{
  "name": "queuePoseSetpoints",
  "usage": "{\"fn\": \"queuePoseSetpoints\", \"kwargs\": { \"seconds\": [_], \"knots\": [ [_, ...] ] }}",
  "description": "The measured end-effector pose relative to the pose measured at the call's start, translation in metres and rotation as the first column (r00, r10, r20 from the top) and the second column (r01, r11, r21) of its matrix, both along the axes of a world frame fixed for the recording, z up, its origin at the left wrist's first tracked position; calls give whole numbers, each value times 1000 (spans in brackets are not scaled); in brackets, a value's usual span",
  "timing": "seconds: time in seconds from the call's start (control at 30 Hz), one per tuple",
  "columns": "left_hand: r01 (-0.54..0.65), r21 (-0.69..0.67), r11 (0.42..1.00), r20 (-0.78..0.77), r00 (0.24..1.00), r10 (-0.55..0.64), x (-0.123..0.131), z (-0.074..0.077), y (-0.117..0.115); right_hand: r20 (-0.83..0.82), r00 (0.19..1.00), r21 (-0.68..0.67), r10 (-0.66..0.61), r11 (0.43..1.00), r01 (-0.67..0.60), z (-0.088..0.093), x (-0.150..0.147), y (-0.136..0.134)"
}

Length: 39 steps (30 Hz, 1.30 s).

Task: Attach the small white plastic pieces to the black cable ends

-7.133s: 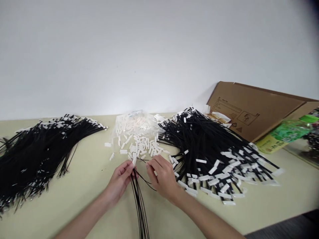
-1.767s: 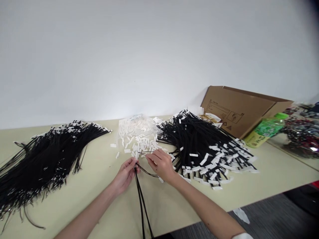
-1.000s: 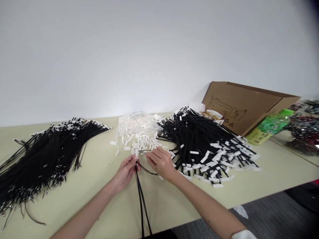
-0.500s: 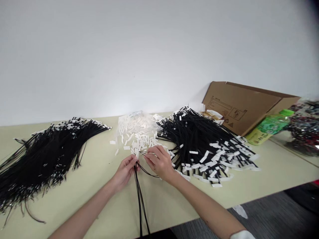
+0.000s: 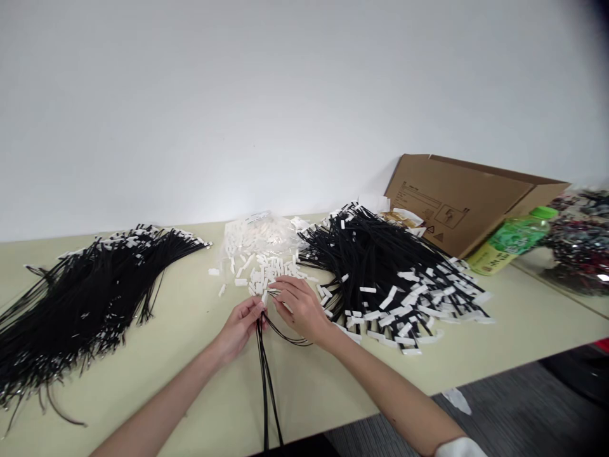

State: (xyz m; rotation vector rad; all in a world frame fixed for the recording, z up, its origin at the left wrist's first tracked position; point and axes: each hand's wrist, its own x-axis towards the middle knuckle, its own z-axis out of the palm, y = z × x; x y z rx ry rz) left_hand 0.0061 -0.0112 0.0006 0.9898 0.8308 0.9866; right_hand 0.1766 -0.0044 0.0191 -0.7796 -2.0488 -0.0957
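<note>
Near the middle of the table, my left hand (image 5: 238, 329) pinches a small white connector housing (image 5: 265, 296) between thumb and fingers. Black cables (image 5: 264, 381) run down from it past the table's front edge. My right hand (image 5: 304, 312) is closed on the thin ends of black wires, right beside the housing. Some of these wires loop below the right palm. Whether the wire tips are inside the housing is too small to tell. Just beyond both hands lie many loose white housings (image 5: 271, 270), spread before a clear plastic bag (image 5: 259, 233) of similar pieces.
A large heap of black cables (image 5: 104, 285) lies on the left. Another heap of cables with white ends (image 5: 375, 260) lies to the right. Behind it lean a cardboard box (image 5: 457, 197) and a green-capped bottle (image 5: 514, 241). Shiny bagged material (image 5: 580, 247) sits far right.
My right fingertips have moved a little left, closer to the white housing, and the wire loop beneath them hangs slightly wider. My left hand keeps its hold on the housing.
</note>
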Motion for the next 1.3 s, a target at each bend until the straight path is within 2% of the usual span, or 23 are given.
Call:
{"fn": "queuePoseSetpoints", "kwargs": {
  "seconds": [0.17, 0.3, 0.77, 1.0, 1.1, 1.2, 1.3],
  "knots": [
    [12, 14, 1000, -3, 1000, -12, 1, 4, -1, -24, 990, -141, 137, 980, -139, 1, 1, 0],
    [35, 34, 999, -17, 999, -34, 1, 5, -2, -44, 984, -251, 173, 952, -178, 1, 2, 0],
    [65, 37, 997, -46, 997, -63, 1, 3, -1, -123, 968, -359, 219, 900, -249, 0, 3, 0],
    [73, 31, 997, -64, 995, -71, 2, 4, -2, -132, 963, -353, 235, 897, -267, -2, 3, 0],
    [37, 28, 999, -49, 998, -36, 1, 3, -1, -114, 974, -333, 195, 916, -222, 0, 2, -1],
    [-29, 14, 999, -25, 999, 29, 1, 4, 0, -71, 991, -241, 117, 962, -131, 3, 1, -3],
    [-100, 9, 995, -15, 995, 100, 1, 6, 0, 22, 991, -119, 131, 985, -128, 6, 1, -6]
  ]
}}
